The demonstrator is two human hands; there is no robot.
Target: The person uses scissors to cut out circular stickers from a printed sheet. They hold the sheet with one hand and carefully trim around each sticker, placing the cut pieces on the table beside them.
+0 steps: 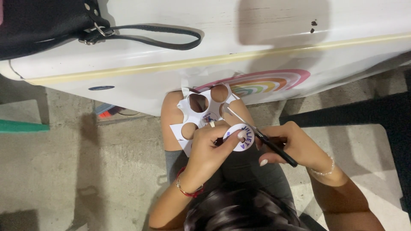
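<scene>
My left hand pinches a small round white paper disc with purple lettering and a hole in its middle. It also holds a white paper sheet with several round cut-outs, resting over my knee. My right hand grips black-handled scissors, whose blades point up and left past the disc's edge. A red cord bracelet circles my left wrist and a thin bead bracelet my right.
A white table with a rainbow sticker stands ahead. A black bag with a strap lies on its left part. Concrete floor lies below, with a green edge at far left.
</scene>
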